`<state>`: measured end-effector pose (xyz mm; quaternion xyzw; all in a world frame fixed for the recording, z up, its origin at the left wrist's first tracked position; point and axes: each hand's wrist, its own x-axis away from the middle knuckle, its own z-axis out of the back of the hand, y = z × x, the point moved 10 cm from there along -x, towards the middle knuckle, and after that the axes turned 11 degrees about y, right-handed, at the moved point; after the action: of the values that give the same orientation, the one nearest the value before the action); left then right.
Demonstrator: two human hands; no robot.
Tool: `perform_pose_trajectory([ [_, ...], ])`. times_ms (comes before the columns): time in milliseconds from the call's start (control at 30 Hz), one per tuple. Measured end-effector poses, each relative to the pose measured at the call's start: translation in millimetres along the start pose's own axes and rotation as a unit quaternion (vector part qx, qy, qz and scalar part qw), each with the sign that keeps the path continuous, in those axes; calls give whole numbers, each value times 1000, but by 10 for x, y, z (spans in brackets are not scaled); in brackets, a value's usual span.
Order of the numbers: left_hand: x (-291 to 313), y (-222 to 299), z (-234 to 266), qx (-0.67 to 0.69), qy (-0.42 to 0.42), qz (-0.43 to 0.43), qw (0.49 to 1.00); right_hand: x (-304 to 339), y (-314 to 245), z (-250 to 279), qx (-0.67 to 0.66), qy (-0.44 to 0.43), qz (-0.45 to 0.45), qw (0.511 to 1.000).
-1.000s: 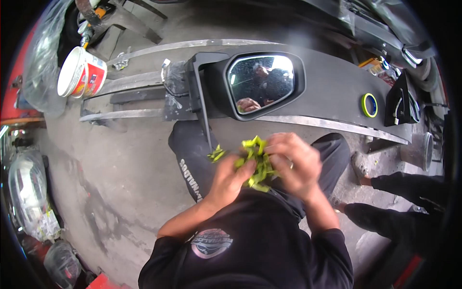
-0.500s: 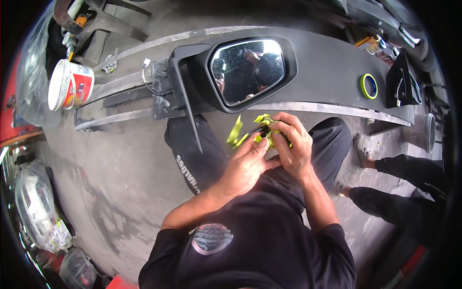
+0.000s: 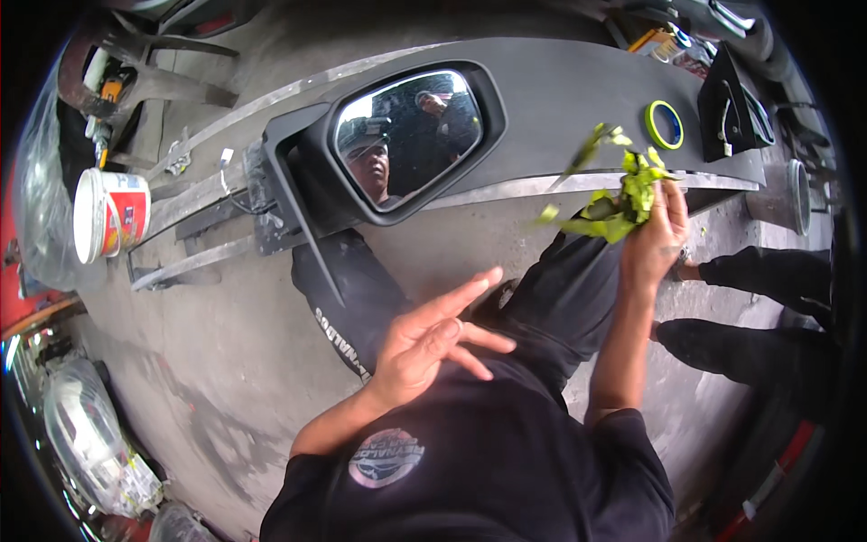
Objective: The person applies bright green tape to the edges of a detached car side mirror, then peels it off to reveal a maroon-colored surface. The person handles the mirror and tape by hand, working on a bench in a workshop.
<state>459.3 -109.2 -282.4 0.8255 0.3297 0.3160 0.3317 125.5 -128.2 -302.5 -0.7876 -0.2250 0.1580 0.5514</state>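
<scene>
Fingers of the right hand [image 3: 657, 233] are pressed together on crumpled yellow-green tape [image 3: 632, 194], which is at the right, before the near edge of the long dark bench [image 3: 551, 99]. The left hand [image 3: 415, 357] is empty, with its fingers spread apart above the dark trousers [image 3: 551, 307].

As for the risks, I go from the larger thing to the smaller. The side mirror [image 3: 411, 135] rests at the left part of the bench, and its thin arm juts past the near edge, over the left leg; if the knee rises, it could push the mirror askew. The tape itself has loose strips hanging to the left and far side. If it is sticky, these could catch on the bench, or cling to the fingers when they part. A weak pinch might also let a piece drop.

Among the containers, the clear plastic bag [image 3: 86, 420] at the near left is bulky and has something pale and shiny inside. Farther, the white bucket [image 3: 113, 215] with red label has its mouth toward the left; what it contains, I cannot tell. Beyond the bench's right end is a grey bucket [image 3: 778, 200], whose inside is also hidden.
</scene>
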Motion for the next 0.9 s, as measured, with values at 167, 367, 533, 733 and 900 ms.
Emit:
perform_pose_trajectory([
  [167, -602, -355, 70, 65, 77, -51, 994, 859, 37, -709, -37, -145, -164, 975],
  [367, -838, -559, -86, 132, 133, -40, 981, 1650, -25, -936, 364, -298, 348, 811],
  [533, -883, -895, 444, 33, 205, -61, 976, 1877, 311, -642, 467, -447, 239, 724],
  [733, -972, -966, 176, 342, -68, 114, 930, 1445, 323, -198, 283, -341, 112, 889],
  [900, -931, -1158, 217, 233, 130, 91, 959, 1568, 582, -675, 348, -371, 308, 804],
])
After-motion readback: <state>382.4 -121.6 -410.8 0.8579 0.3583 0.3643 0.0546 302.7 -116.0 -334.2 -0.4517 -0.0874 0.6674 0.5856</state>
